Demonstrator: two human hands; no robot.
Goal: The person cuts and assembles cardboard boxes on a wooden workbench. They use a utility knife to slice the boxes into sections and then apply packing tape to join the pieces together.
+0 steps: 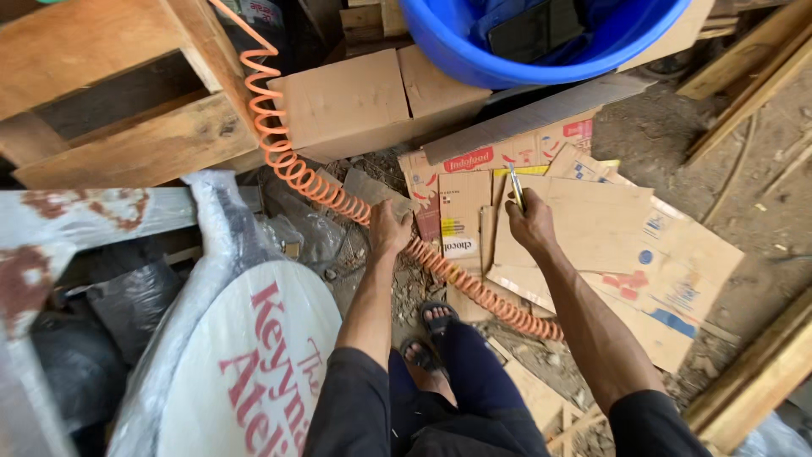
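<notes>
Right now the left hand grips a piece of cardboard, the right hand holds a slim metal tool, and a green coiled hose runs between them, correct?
Not quite: in the head view the coiled hose is orange, not green. The left hand does grip a piece of cardboard, and the right hand holds a slim metal tool.

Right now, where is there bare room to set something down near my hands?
The flattened cardboard sheet just right of the right hand lies bare, and so does the dirt ground beyond it, up to the wooden planks. It is crowded around the left hand: orange coiled hose, cardboard box, plastic-wrapped round sign.
</notes>
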